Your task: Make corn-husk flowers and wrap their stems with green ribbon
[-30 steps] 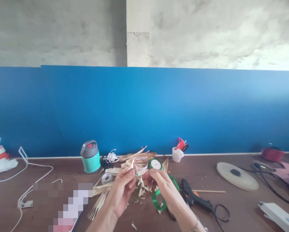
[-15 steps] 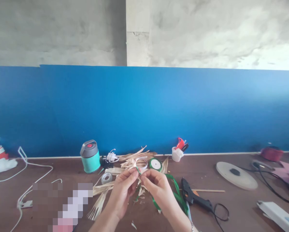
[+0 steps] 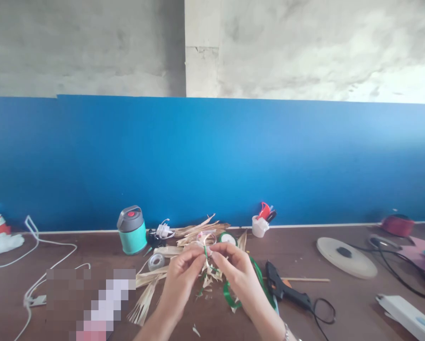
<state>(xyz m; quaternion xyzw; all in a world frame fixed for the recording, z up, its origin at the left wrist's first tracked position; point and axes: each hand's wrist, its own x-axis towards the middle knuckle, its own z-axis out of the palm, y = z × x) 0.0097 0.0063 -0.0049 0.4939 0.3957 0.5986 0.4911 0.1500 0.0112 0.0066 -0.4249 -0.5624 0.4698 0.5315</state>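
Observation:
My left hand (image 3: 184,272) and my right hand (image 3: 234,265) meet over the table with fingertips pinched close together. Between them is a narrow green strip (image 3: 205,252), which looks like ribbon or tape, now nearly upright. A pale ring (image 3: 214,237) shows just beyond the fingertips; whether it is held or lies behind cannot be made out. Pale dried husk scraps (image 3: 208,280) lie under the hands. Close to my right hand are a green ribbon spool (image 3: 228,238) and loose green ribbon (image 3: 229,296). Dried husks (image 3: 152,279) spread left of my left hand.
A glue gun (image 3: 287,289) and thin stick lie to the right, near a round whitish disc (image 3: 347,258). Behind stand a turquoise flask (image 3: 133,239) and a white cup (image 3: 260,227) with pens. A tape roll (image 3: 156,262) and white cables (image 3: 35,279) lie left.
The green strip between my fingertips has turned from slanted to nearly upright. My right fingers have shifted slightly, and the left hand has stayed close by.

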